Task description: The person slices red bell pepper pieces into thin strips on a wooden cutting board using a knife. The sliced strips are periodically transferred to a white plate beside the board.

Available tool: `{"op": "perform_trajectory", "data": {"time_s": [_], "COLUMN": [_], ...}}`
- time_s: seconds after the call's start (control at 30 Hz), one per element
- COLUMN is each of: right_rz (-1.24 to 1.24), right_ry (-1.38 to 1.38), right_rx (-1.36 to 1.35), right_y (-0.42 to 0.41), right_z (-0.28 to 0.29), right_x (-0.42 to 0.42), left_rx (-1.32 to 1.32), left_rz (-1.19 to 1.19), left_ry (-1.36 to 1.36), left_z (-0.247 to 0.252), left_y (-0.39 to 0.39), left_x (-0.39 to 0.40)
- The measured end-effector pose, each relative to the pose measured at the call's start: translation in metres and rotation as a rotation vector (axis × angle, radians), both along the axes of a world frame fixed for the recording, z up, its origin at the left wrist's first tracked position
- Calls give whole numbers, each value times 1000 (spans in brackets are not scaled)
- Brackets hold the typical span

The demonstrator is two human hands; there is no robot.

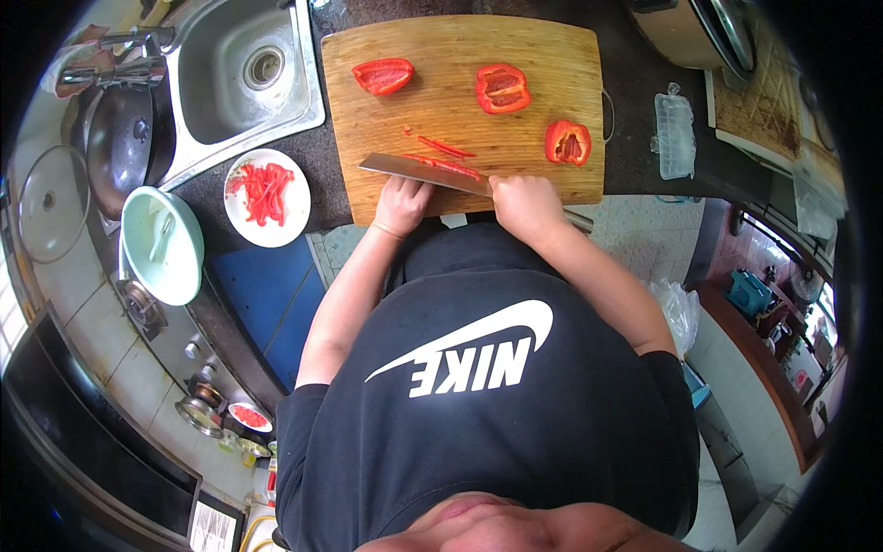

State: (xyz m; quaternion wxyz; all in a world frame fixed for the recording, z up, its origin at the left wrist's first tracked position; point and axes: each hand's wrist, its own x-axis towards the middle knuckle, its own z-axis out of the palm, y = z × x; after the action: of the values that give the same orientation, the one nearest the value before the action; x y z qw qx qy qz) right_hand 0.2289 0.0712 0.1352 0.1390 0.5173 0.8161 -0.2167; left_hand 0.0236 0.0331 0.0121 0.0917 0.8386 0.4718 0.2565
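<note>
My right hand [528, 209] grips the handle of a kitchen knife [424, 171] with a broad steel blade. The blade slants to the left, low over the near part of a wooden cutting board [455, 41]. Bent fingers of my left hand [403, 203] meet the blade's near side; whatever lies under them is hidden. Thin red bell pepper strips [447, 147] lie just beyond the blade, some along its edge. Farther back on the board are a pepper piece [383, 76], a cut pepper half [503, 88] and another hollowed pepper piece [568, 143].
Left of the board stands a white plate [298, 224] of red pepper strips, near a pale green basin [196, 241] and a steel sink [227, 90]. A clear plastic tray [675, 134] lies on the right counter, below a large pot [672, 34].
</note>
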Motion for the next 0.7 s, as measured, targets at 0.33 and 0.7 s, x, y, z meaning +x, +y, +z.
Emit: {"op": "perform_trajectory", "data": {"time_s": [0.33, 0.7], "right_rz": [42, 58], "right_ry": [19, -46], "right_rx": [4, -89], "right_y": [3, 11], "right_z": [-1, -10], "right_x": [3, -3], "left_rx": [21, 42], "left_rz": [-15, -13], "left_ry": [-31, -87], "left_z": [2, 5], "left_y": [2, 4], "left_x": [0, 1]}}
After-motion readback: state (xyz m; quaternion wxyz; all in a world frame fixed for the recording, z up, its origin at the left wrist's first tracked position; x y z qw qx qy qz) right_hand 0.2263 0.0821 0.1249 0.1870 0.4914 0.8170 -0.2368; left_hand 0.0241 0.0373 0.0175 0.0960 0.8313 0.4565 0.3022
